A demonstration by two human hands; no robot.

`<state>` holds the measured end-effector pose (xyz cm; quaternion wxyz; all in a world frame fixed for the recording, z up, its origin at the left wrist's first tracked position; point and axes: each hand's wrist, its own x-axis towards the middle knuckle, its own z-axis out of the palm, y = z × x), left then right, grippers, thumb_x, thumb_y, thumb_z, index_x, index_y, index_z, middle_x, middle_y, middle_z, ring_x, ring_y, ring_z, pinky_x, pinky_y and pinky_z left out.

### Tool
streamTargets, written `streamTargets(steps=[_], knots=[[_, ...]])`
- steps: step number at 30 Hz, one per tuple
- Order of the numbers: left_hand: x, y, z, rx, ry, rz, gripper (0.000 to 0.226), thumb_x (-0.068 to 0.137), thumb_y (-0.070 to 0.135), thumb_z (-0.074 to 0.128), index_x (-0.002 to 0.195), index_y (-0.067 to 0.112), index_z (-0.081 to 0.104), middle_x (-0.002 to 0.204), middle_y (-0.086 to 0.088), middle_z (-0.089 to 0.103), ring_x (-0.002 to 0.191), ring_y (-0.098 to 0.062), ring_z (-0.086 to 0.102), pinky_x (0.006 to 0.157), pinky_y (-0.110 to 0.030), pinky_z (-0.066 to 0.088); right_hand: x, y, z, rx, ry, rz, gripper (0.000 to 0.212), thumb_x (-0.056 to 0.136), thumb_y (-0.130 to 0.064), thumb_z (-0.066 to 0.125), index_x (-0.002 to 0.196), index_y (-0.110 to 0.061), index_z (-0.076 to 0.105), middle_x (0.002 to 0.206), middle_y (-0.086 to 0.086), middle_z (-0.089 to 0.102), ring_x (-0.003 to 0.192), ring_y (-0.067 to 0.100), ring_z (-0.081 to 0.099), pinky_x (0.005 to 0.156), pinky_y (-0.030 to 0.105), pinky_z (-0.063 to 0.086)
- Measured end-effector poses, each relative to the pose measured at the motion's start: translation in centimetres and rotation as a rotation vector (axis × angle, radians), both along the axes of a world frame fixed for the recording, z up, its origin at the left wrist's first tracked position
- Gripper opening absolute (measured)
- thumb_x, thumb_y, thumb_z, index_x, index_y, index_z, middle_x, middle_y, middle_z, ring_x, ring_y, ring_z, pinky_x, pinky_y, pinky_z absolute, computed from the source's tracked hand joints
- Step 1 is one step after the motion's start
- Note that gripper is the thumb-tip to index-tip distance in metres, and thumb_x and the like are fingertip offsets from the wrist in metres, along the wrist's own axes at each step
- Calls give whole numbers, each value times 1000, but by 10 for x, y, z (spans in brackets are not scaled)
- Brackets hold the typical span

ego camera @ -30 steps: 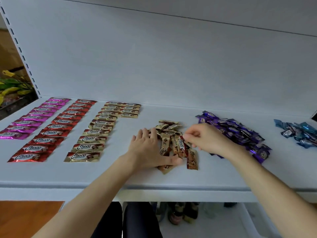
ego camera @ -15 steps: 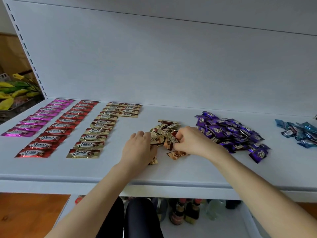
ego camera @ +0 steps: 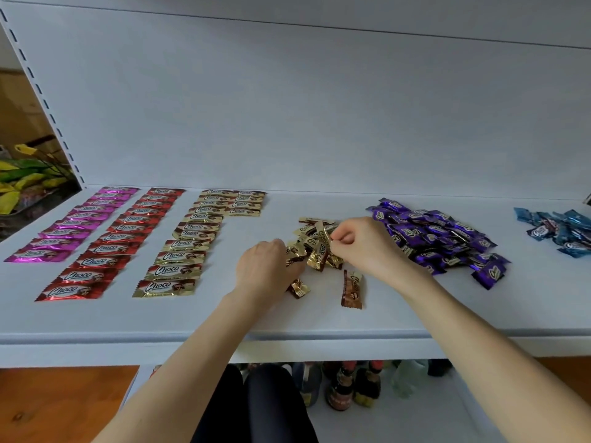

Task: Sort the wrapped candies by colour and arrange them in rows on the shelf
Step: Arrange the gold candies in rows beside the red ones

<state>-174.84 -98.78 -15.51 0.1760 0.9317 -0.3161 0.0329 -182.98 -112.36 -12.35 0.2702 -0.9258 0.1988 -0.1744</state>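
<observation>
My white metal shelf (ego camera: pixel 319 321) carries three finished rows of flat foil-wrapped candies at its left end: shiny pink ones (ego camera: pixel 73 223) outermost, red ones (ego camera: pixel 112 247) beside them, then gold ones (ego camera: pixel 188 241), with a short second gold column started at the back. A loose pile of gold-and-brown wrapped candies (ego camera: pixel 315 225) lies mid-shelf, a heap of purple wrapped candies (ego camera: pixel 441 241) to its right and a smaller heap of blue ones (ego camera: pixel 563 231) at the far right. Dark glass bottles (ego camera: pixel 342 388) stand on the level below. My left hand (ego camera: pixel 265 273) rests knuckles-up at the gold pile's near-left edge, fingers curled down over it; whether they grip, I cannot tell. My right hand (ego camera: pixel 364 247) pinches one upright gold candy (ego camera: pixel 321 251) between thumb and forefinger. A single gold-and-brown candy (ego camera: pixel 351 289) lies apart, nearer the shelf's front edge.
</observation>
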Motion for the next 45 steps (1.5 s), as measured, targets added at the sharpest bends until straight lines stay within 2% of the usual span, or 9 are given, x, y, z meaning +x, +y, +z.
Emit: streamTargets(steps=[9,17,21,25,27,31,37,42,45], knots=[[10,15,-9,-326,98,-34,23,90,31,57,93,8,58,94,-9,58,85,-27,55,61,-29,29,10,-1,0,-71,-124,-18,17,92,-13,49,100,-5,63,94,6,66,88,21,61,77,32,49],[19,19,-4,-774,357,50,25,87,24,64,69,13,49,60,2,51,53,-13,44,43,-16,29,16,4,4,54,-270,35,32,87,-12,62,116,1,58,103,15,68,92,21,62,89,31,48],[23,21,2,-976,408,56,28,88,20,62,78,-4,52,75,-29,61,54,-25,44,46,-32,32,16,6,6,128,-265,76,33,85,-10,64,116,1,59,103,12,68,94,18,62,93,33,48],[28,27,9,-1094,480,61,21,92,19,57,75,6,52,85,-34,63,61,-46,56,34,-23,33,18,7,11,141,-304,87,22,88,-9,60,108,-4,65,93,-2,65,89,8,60,83,19,47],[28,31,14,-1122,545,48,20,93,17,56,75,8,52,86,-34,64,68,-51,60,34,-20,35,24,6,13,160,-293,88,17,90,-9,56,104,-7,65,87,-9,61,84,10,61,81,23,50],[32,40,22,-1167,644,42,21,92,19,57,78,4,53,81,-28,63,67,-36,63,40,-23,44,38,17,17,359,-254,107,11,97,-9,42,96,-11,53,81,-3,53,61,8,65,67,29,58],[40,61,35,-1244,760,-2,19,94,16,54,88,-2,57,64,-5,69,57,-21,67,76,-55,47,63,42,27,576,-247,231,15,100,-13,34,106,-5,46,88,6,57,61,14,67,56,24,55],[56,79,56,-1268,802,-28,16,92,11,56,82,-2,57,63,-8,63,44,-10,60,42,-20,46,86,53,31,508,-370,303,11,93,-4,49,95,-12,56,86,0,59,69,2,62,64,13,51],[67,83,65,-1315,861,-50,16,91,8,55,82,-4,57,58,-7,61,39,-7,57,36,-14,41,95,58,33,487,-446,349,21,87,-1,58,85,-21,60,89,-5,62,80,-1,60,73,13,50]])
